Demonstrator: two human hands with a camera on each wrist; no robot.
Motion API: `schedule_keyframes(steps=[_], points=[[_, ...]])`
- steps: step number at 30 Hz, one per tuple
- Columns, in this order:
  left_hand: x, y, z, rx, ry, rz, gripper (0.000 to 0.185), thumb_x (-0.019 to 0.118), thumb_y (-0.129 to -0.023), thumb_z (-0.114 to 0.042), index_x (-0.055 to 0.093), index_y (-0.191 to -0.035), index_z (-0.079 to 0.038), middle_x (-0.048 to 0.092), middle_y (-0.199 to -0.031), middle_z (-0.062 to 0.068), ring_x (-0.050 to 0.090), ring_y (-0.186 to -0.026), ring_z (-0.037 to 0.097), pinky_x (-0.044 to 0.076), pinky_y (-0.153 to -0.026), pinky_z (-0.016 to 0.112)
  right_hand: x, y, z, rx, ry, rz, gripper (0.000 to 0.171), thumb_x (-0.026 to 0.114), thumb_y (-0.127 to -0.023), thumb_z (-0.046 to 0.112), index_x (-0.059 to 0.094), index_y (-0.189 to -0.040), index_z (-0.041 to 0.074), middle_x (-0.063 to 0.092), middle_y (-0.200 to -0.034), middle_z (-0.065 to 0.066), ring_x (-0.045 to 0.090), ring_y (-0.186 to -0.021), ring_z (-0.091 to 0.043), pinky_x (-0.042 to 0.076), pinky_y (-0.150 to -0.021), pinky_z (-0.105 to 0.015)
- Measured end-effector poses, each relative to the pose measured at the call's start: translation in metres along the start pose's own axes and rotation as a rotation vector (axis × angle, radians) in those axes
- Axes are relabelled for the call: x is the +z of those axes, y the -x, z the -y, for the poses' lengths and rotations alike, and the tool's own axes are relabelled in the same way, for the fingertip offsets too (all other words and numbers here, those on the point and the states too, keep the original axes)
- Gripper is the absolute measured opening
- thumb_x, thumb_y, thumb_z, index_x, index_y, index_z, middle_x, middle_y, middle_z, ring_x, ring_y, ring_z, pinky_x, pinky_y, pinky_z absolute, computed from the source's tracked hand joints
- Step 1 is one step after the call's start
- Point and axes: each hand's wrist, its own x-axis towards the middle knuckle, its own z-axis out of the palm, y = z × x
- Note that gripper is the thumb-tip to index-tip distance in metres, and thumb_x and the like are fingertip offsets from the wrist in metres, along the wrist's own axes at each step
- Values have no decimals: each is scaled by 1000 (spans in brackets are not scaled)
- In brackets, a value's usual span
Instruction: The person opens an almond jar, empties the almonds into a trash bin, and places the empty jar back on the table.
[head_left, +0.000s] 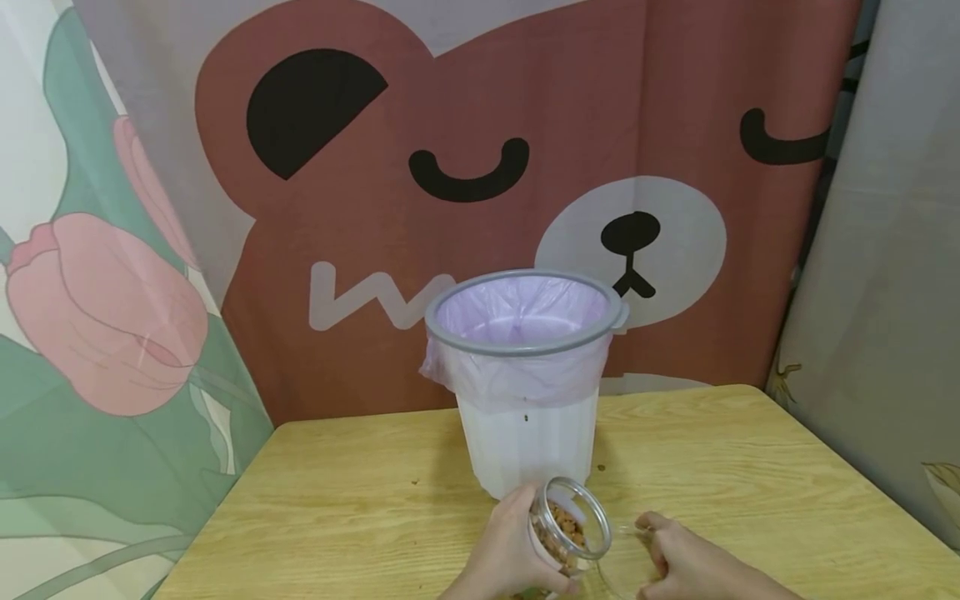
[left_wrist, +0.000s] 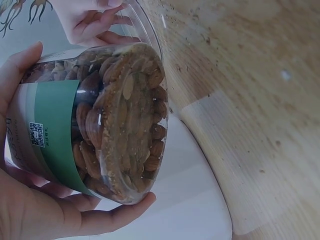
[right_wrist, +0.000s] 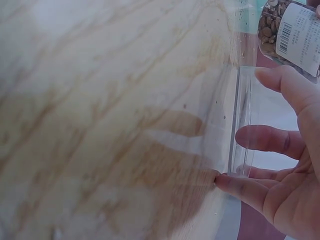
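A clear jar (left_wrist: 92, 107) of almonds (left_wrist: 93, 125) leans at a tilt in the person's left hand (head_left: 506, 546), low over the near part of a wood-grain table (head_left: 337, 475), its metallic-looking mouth turned toward the head camera and a little to the right. Watching from afar, I see the left thumb and fingers wrapped around the jar's body, over its green and pale label (left_wrist: 55, 132). Just beside it, the right hand (head_left: 690, 554) grasps a clear dish (right_wrist: 241, 112) by its side wall; whether jar and dish touch, I cannot tell. A white bin (head_left: 525, 446) with a grey rim and a lilac liner (head_left: 517, 379) stands just behind the jar. I judge the jar stiff, fairly weighty with its nuts, and slick where the plastic is bare, so I would hold it around the middle, on the label, with the fingers well spread. The almonds are hard and loose and should slide as it tips. The dish looks light, smooth and rigid, perhaps brittle; I would steady it by the wall, fingertips outside.
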Motion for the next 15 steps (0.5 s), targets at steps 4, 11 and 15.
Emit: schedule_keyframes(steps=[4,11,15], points=[[0,0,0,5,8,-4,80,86,-48,-40,48,-116,-20,51,-103,-13,47,-91,4,44,-79,27,0,0,0,12,-9,5,43,72,-71,33,48,-46,9,47,-114,-26,55,-94,-36,43,-55,-24],[0,1,1,-2,18,-5,81,86,-48,-38,47,-117,-19,51,-104,-13,47,-92,5,44,-78,28,0,-1,0,19,-31,15,45,72,-71,34,47,-45,9,47,-115,-26,56,-92,-34,44,-51,-23],[0,1,2,-24,28,0,81,86,-49,-37,47,-118,-20,50,-103,-14,47,-92,5,44,-78,28,0,0,0,24,-22,12,45,73,-71,34,48,-45,8,47,-116,-27,57,-90,-31,44,-48,-23]])
